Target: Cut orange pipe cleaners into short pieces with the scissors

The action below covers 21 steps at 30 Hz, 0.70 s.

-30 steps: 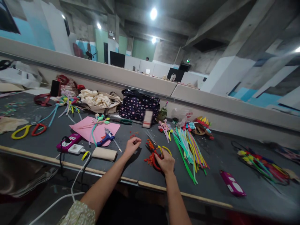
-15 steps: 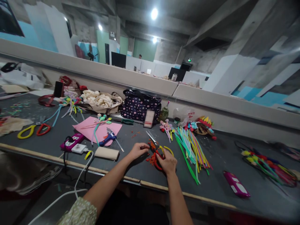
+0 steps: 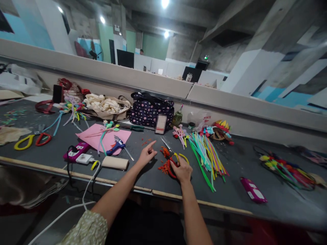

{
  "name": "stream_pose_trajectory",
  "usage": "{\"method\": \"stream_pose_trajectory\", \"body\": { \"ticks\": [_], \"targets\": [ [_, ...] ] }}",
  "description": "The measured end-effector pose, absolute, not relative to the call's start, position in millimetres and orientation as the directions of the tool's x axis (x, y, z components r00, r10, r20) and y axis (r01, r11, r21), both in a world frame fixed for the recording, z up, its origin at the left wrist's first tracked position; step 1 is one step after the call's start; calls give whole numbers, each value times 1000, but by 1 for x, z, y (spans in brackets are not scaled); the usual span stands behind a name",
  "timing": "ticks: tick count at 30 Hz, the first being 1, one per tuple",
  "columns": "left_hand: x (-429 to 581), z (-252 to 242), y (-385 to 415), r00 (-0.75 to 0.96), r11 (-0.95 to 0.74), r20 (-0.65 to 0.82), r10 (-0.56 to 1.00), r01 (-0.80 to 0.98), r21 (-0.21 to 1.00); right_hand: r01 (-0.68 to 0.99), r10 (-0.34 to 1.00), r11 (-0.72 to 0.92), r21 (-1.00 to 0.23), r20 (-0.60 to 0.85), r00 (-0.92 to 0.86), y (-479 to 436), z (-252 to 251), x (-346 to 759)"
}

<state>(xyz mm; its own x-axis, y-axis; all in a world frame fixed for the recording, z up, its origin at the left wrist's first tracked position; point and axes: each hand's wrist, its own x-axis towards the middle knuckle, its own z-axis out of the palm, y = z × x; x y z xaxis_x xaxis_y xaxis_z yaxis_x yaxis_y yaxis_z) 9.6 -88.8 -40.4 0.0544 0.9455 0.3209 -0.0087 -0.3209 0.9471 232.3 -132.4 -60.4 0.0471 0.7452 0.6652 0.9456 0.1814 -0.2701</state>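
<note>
My right hand [image 3: 182, 169] grips a pair of scissors [image 3: 167, 144] with red and yellow handles, its blades pointing away from me over the table. Beside the blades lie small orange-red clippings [image 3: 163, 166], some gathered in a pile just left of the handles. My left hand [image 3: 147, 153] is to the left of that pile, index finger stretched forward and thumb apart, with nothing visible in it. A few more orange bits [image 3: 146, 141] are scattered beyond its fingertip.
Coloured pipe cleaners [image 3: 208, 156] lie on the right, near a magenta device [image 3: 253, 190]. On the left are a cream roll [image 3: 114, 162], a blue glue gun [image 3: 118, 145], pink paper [image 3: 89, 134] and other scissors [image 3: 24, 142]. A dotted bag [image 3: 145, 110] stands behind.
My left hand has drawn back from the orange pieces toward the left, and its index finger has straightened. The scissors stay in my right hand. The view has shifted slightly.
</note>
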Motion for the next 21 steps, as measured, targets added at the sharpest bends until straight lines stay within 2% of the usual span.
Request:
{"method": "stream_pose_trajectory", "body": {
  "ticks": [5, 10, 16, 18, 21],
  "targets": [
    [11, -44, -88, 115, -374, 366, 924, 60, 925, 941, 738, 143, -307, 667, 105, -131, -62, 233],
    [14, -46, -83, 76, -404, 397, 915, 224, 887, 930, 743, 86, -358, 645, 180, -129, -63, 236],
    [26, -51, -61, 77, -287, 280, 957, 386, 877, 919, 751, 70, -389, 627, 208, -127, -62, 237],
    [33, -51, -57, 84, -286, 281, 956, 481, 829, 919, 759, 67, -388, 618, 206, -128, -60, 236],
    [43, -50, -57, 111, -317, 326, 939, 648, 692, 923, 767, 63, -381, 609, 200, -129, -58, 236]
  ]
}}
